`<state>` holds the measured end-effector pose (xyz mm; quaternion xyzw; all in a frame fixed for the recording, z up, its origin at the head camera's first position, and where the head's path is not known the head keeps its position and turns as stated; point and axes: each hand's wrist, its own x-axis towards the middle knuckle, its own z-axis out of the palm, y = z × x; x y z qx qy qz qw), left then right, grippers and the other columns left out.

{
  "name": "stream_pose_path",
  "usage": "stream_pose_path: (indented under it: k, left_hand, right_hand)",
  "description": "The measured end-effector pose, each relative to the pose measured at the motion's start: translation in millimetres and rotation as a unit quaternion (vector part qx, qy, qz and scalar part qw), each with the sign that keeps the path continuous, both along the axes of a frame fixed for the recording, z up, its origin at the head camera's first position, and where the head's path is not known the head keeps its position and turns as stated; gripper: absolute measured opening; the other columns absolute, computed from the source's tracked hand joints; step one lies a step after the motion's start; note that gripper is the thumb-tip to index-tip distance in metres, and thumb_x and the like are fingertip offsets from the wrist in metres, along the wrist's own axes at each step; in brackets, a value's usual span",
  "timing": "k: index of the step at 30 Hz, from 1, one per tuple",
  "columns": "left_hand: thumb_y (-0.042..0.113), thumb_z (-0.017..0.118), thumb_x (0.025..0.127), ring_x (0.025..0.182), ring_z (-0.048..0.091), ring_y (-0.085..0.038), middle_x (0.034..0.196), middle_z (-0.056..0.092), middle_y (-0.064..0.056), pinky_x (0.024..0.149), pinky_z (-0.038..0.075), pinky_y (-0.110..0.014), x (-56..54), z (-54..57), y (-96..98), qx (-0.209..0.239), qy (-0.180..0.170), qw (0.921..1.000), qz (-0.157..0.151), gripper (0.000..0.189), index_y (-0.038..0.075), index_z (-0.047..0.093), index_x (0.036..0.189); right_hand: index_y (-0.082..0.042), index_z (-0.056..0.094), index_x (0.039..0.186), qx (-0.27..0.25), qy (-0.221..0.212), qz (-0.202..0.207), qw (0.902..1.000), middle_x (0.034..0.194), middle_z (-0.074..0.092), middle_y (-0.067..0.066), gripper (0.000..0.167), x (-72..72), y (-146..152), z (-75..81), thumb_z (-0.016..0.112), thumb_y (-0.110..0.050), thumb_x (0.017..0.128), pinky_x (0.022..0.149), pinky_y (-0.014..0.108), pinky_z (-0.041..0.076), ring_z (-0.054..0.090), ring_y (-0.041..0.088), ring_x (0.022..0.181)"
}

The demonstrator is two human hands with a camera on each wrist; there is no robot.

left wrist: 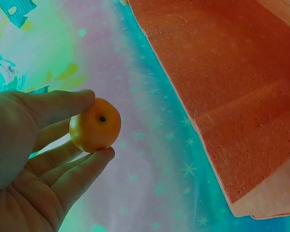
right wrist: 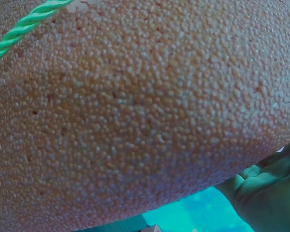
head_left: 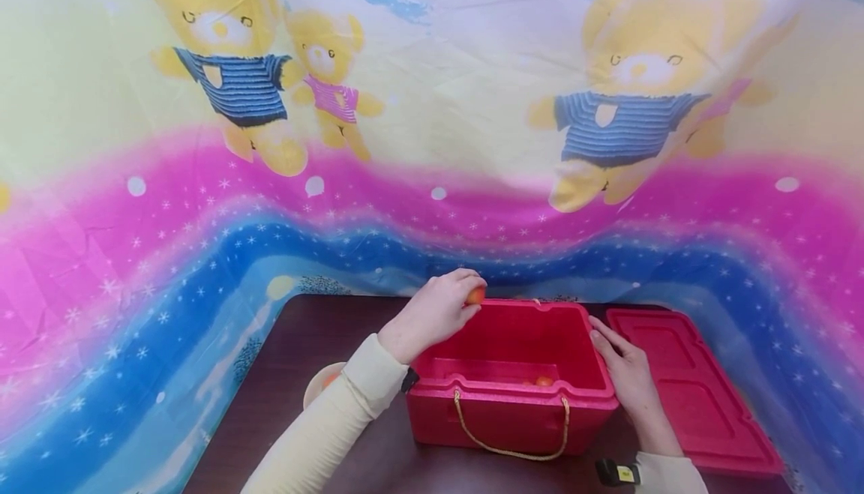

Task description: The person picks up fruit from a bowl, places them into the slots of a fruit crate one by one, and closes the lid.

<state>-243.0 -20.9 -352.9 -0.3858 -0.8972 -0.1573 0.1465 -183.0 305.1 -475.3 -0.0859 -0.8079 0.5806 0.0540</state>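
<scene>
My left hand (head_left: 435, 310) pinches a small orange (left wrist: 95, 125) between thumb and fingertips; its dark stem spot shows in the left wrist view. That hand is over the left back corner of the open red foam box (head_left: 499, 423). Inside the box, another small orange (head_left: 543, 381) lies low behind the front wall, which partly hides it. My right hand (head_left: 631, 374) rests against the box's right side, its extended fingers at the rim near the back right corner. In the right wrist view the box's pebbled wall covers most of the picture and hides the fingertips.
A light-coloured bowl (head_left: 316, 387) with something orange in it stands left of the box, partly behind my left sleeve. The red lid (head_left: 702, 396) lies on the dark table (head_left: 270, 419) to the right. A gold cord handle (head_left: 511, 453) hangs at the box's front. A bear-print curtain rises behind.
</scene>
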Motion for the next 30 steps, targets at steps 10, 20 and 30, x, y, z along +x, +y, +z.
stream_pose_path:
  k: [10,20,30]
  left_hand:
    - [0.025,0.084,0.084,0.107,0.068,-0.019,0.124,0.066,-0.005,0.092,0.056,-0.028,-2.9,-3.2,7.6,-0.061,-0.051,0.9968,0.006,0.046,0.012,0.068,0.126]
    - [0.026,0.084,0.084,0.103,0.068,-0.019,0.125,0.066,-0.005,0.086,0.058,-0.028,-2.6,-6.5,10.5,-0.088,-0.043,0.9951,-0.009,0.049,0.012,0.068,0.128]
    - [0.031,0.081,0.086,0.114,0.067,-0.017,0.128,0.067,-0.003,0.097,0.054,-0.031,-2.1,-8.0,11.0,-0.100,-0.046,0.9939,-0.005,0.049,0.015,0.067,0.131]
  right_hand:
    - [-0.024,0.037,0.157,0.006,-0.002,0.001,1.0000,0.151,0.047,0.021,0.068,0.8,0.5,-0.7,0.051,-0.058,0.100,0.080,0.022,0.058,0.056,-0.014,0.095]
    - [-0.023,0.037,0.157,0.000,0.000,0.003,1.0000,0.152,0.047,0.021,0.068,0.7,0.6,-0.1,0.051,-0.057,0.100,0.080,0.022,0.057,0.057,-0.014,0.096]
    - [-0.022,0.037,0.158,-0.001,0.000,0.005,1.0000,0.151,0.047,0.022,0.068,1.7,-0.1,1.1,0.051,-0.056,0.100,0.080,0.022,0.058,0.059,-0.013,0.096]
